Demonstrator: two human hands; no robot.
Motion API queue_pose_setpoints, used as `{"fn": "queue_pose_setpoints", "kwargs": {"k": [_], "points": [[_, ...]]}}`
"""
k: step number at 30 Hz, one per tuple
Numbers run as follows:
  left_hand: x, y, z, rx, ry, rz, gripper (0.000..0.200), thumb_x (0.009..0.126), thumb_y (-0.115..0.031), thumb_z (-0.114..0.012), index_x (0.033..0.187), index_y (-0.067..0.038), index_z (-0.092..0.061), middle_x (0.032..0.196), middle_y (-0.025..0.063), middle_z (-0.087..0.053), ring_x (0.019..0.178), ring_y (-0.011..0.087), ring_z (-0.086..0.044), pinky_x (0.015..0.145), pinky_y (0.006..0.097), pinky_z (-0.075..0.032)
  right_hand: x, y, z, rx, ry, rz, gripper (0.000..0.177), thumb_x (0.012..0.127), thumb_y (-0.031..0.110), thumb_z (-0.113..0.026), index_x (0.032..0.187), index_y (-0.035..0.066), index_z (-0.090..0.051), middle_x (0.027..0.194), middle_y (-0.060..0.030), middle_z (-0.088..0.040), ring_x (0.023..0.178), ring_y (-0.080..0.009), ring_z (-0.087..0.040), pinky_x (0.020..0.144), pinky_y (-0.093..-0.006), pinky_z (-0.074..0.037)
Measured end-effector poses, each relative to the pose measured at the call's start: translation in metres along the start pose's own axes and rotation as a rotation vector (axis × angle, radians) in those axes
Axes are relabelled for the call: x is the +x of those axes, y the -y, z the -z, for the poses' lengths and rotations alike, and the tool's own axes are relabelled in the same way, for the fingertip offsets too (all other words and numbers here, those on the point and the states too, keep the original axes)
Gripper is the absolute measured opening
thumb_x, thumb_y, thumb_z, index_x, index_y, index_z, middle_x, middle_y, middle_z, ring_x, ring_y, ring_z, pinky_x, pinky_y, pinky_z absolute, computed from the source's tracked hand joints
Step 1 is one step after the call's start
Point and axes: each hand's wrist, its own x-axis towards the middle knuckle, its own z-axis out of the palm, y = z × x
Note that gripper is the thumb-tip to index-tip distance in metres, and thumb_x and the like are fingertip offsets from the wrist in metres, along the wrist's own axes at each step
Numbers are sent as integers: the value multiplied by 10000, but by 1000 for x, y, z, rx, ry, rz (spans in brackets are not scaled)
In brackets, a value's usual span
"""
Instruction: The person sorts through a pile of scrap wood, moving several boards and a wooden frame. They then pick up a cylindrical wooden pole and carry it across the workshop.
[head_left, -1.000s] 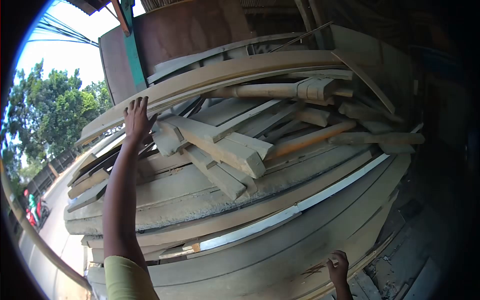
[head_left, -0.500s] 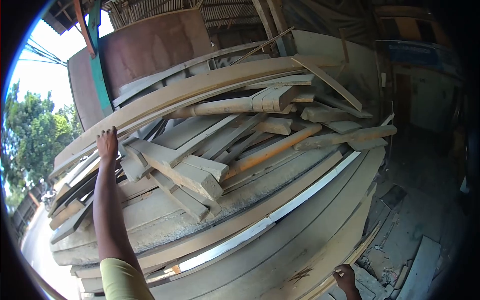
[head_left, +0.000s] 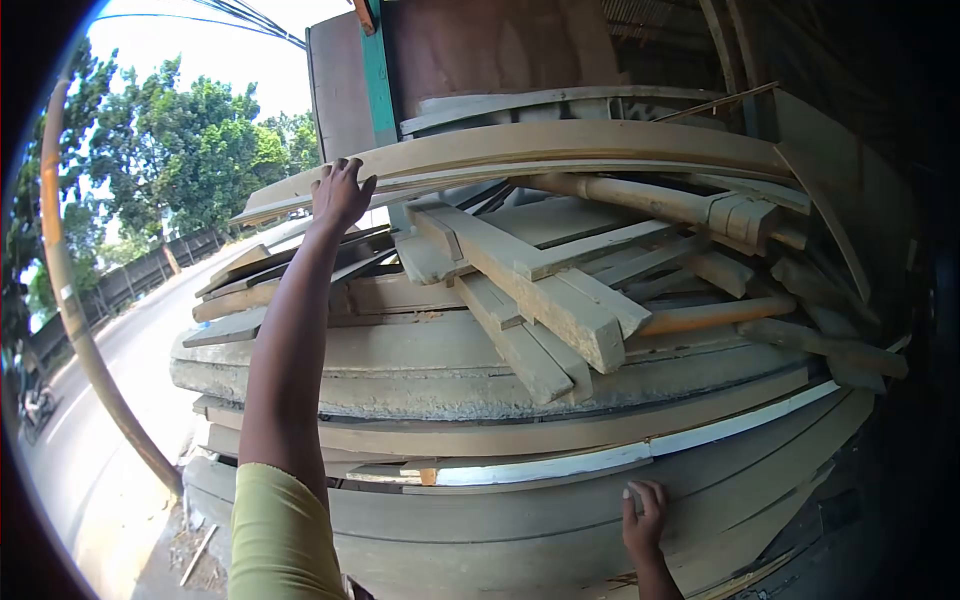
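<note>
On the long wooden board [head_left: 560, 145], the left hand [head_left: 341, 196] is laid part-open, grip unclear; below it, right hand [head_left: 646, 517] half-curled, empty.

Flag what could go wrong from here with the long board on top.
1. Tipping: the left hand is at the left part of the long board, so the far end could swing or drop if moved.
2. Sliding: loose beams lie crossed at odd angles and might shift.
3. Impact: the right hand, low before the stack, could be struck.
</note>
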Motion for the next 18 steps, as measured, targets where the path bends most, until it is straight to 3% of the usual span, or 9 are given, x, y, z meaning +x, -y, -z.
{"fn": "queue_pose_setpoints", "kwargs": {"k": [3,10,15,17,18], "points": [[11,-6,-5,-16,-48,-30,446,873,-401,-585,1218,-121,-556,1257,109,-542,1199,317,-477,961,491,-399,8,17,-53,5,122,123,160,836,174,-635,961,76,-639,998,-69,-588,976,-290,-530,850,-426,-394],[44,-48,-29,-38,-7,-143,459,843,-349,-629,1229,-120,-530,1273,122,-519,1225,303,-452,973,510,-379,-27,0,-120,-80,185,97,231,830,237,-633,999,80,-633,1071,-95,-553,1016,-302,-504,893,-469,-383],[62,-73,-66,-83,-42,-185,494,806,-324,-672,1232,-120,-526,1276,114,-514,1216,301,-454,969,509,-380,-13,24,-105,-219,182,89,272,817,219,-644,1050,84,-604,1093,-120,-540,1028,-315,-508,872,-438,-409],[72,-84,-82,-85,-31,-205,512,796,-318,-682,1242,-123,-523,1283,109,-515,1221,303,-450,972,510,-383,-6,36,-97,-256,164,69,212,893,285,-611,1040,132,-628,1127,-126,-563,1047,-356,-498,939,-525,-352],[77,-90,-89,-119,1,-175,578,776,-355,-698,1280,-144,-510,1286,111,-517,1215,318,-464,976,503,-396,-5,36,-96,-260,158,65,212,893,285,-611,1040,132,-628,1127,-126,-563,1047,-356,-498,939,-525,-352]]}}
